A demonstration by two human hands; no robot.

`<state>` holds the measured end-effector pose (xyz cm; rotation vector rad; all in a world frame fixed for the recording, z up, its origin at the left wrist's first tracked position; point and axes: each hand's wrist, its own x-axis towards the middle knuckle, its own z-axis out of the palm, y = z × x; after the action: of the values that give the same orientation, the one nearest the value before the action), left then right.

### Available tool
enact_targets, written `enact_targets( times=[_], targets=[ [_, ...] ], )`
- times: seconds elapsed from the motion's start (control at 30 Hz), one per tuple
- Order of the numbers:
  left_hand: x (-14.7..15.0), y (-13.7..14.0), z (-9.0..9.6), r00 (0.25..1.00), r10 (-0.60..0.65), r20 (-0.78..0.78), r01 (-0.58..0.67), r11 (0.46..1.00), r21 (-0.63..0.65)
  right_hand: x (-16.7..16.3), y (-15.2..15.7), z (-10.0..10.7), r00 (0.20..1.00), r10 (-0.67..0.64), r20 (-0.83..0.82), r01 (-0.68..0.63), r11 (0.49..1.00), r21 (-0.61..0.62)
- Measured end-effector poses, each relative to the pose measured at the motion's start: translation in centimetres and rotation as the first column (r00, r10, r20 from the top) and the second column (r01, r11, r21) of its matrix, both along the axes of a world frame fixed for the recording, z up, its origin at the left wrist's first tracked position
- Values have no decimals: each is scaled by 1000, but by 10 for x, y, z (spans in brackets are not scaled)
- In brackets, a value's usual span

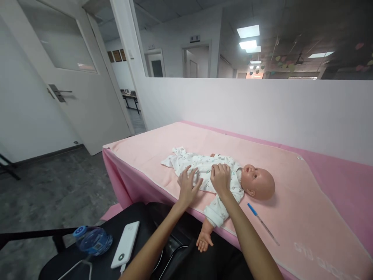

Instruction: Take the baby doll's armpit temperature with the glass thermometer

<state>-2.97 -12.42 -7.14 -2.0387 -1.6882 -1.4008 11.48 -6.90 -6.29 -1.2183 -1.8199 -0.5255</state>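
While the left hand [189,184] spreads empty and the right hand [220,177] curls, grip unclear, the doll [204,163] looks light; hold its trunk [207,181].

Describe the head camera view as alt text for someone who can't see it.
A person's open left hand and curled right hand are over the white patterned outfit of a baby doll lying on its back on a pink blanket, with a blue-capped pen nearby.

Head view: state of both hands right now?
Left hand: open, fingers spread, at the lower body of the doll, holding nothing visible.
Right hand: fingers curled at the doll's chest; whether they grip anything cannot be told.
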Motion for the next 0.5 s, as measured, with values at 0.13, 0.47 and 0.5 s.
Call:
enact_targets(
  times=[0.13, 0.47, 0.5],
  targets=[
    [-16, -66, -46, 934, 281, 219, -328, 919, 219, 0, 3, -1, 999, -21, -29, 21, 1000, -2],
    [-57, -177, -167, 1000, -12, -24, 5, 961, -277, 0, 5, -2, 996, 28, -89, -32, 999, -43],
    [-53, -188, -164, 988, 149, 48, -123, 928, -353, 0, 4, -2, 995, 36, -93, -40, 998, -45]
  ],
)
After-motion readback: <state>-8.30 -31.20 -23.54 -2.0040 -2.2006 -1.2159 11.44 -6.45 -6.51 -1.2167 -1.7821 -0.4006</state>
